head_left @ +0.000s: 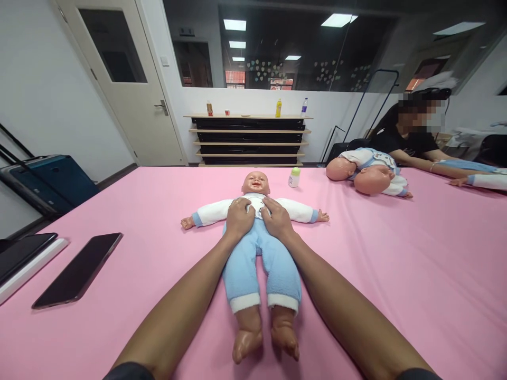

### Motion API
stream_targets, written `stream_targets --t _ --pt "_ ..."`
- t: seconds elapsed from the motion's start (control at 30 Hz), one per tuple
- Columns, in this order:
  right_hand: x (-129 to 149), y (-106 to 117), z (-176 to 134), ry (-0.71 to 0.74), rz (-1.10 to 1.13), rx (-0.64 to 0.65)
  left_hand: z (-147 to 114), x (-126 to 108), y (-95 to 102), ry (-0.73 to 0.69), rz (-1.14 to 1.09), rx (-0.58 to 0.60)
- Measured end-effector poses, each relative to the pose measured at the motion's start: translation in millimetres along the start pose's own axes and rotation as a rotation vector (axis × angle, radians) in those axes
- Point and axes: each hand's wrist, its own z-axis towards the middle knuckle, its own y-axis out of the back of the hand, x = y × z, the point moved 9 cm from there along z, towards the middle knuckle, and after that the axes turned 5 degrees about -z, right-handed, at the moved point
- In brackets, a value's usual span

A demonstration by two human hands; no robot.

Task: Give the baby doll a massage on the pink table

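The left hand [241,217] is laid on the left side of the chest of a baby doll [258,238], and the right hand [277,217] is laid on the right side. Both hands are turned palm down, the fingers held close together and slightly bent; whether any cloth is gripped cannot be told, since the palms are hidden. The thumbs are set near each other over the white front of the top.

The doll is laid on its back in the middle of the pink table cover [158,221], its head at the far end, its arms spread left and right, and its bare feet pointed to the near edge. It is dressed in white and light blue.

Just beyond the doll's head, to the right, a small bottle with a green cap [293,178] is stood upright. At the near left, a dark phone [79,272] is placed beside a black device [26,256]. At the far right, two more dolls [372,178] are heaped together, and beyond them a co-worker [412,141] is seated. Against the far wall, drinks bottles are lined along a shelf unit [249,131].
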Motion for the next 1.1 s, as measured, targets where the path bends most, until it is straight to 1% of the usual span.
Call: stream_targets --t 0.13,0.23,0.3,0.33,0.37,0.43,0.47,0.5,0.53,0.6,0.83,0.97,1.03,1.1 --pt "-1 4 0 -0.053 -0.027 -0.016 0 12 3.7 0.076 0.031 -0.064" --pt "-1 10 -1 -0.084 -0.058 -0.047 -2 15 9.6 0.119 0.066 -0.118" --pt "3 17 -3 -0.053 -0.069 -0.107 -5 9 15.6 0.077 0.066 -0.159" --pt "8 19 -3 0.004 -0.063 -0.135 -6 2 17.9 0.021 0.051 -0.168" --pt "15 21 -4 0.085 -0.047 -0.150 -7 -6 18.7 -0.050 0.026 -0.158" --pt "29 19 -6 0.252 0.004 -0.129 -10 -21 13.9 -0.178 -0.033 -0.067" --pt "32 16 -7 0.301 0.027 -0.102 -11 -25 9.5 -0.213 -0.055 -0.004" --pt "33 14 -7 0.317 0.042 -0.078 -11 -27 5.0 -0.224 -0.067 0.052" --pt "31 12 -6 0.308 0.049 -0.061 -11 -26 1.5 -0.217 -0.072 0.091" --pt "25 8 -4 0.256 0.048 -0.046 -9 -22 -2.4 -0.182 -0.067 0.112" --pt "7 1 0 0.068 -0.007 -0.021 -3 -3 -6.3 -0.075 0.005 0.061" --pt "2 4 0 -0.012 -0.043 -0.034 -2 5 -1.7 -0.005 0.050 0.004" --pt "1 8 -1 -0.046 -0.059 -0.058 -3 7 4.7 0.024 0.072 -0.055" --pt "3 14 -2 -0.035 -0.064 -0.110 -6 2 13.3 0.002 0.076 -0.128"
